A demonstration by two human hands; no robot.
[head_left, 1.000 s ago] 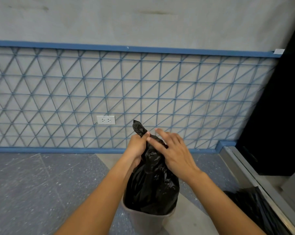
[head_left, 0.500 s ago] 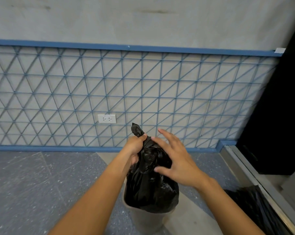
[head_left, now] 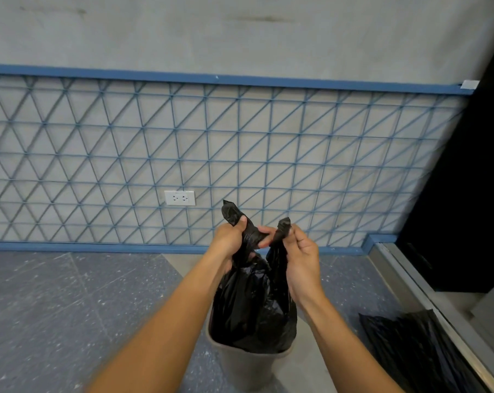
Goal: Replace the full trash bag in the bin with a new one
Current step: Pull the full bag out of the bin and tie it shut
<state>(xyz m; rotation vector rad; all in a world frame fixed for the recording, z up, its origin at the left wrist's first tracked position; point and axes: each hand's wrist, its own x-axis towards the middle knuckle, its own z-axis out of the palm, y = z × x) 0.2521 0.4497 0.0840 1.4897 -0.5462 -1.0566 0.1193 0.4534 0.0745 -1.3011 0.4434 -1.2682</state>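
1. Full trash bag (head_left: pixel 251 313), black and glossy, sits in the grey bin (head_left: pixel 248 367); its lower part fills the bin's mouth, its upper part rises well above the rim.
2. The bag's top is drawn up into two separate twisted ears, one per hand, with a small gap between them at the neck.
3. Left hand (head_left: pixel 230 241): fingers curled tight round the left ear, thumb pressed on top. A short tuft of plastic sticks up above the fist.
4. Right hand (head_left: pixel 302 256): fingers bent, pinching the right ear near its tip; the tip pokes up just above the fingertips. The palm faces the bag's side.
5. The two hands are close together, just above the bag's bulk. Both forearms reach in from the bottom of the head view.
6. The bin stands on the floor (head_left: pixel 69 307), blue-grey speckled tile with a paler strip under and behind the bin.
7. Another black bag (head_left: pixel 416 350) lies on the floor to the right of the bin, apart from it, against a metal threshold (head_left: pixel 427 302).
8. Behind: grey wall with a blue wire lattice (head_left: pixel 183 154) across its lower half, and a white double outlet (head_left: pixel 180 197) seen through the lattice, above and left of the hands.
9. Dark opening (head_left: pixel 467 194) at far right.
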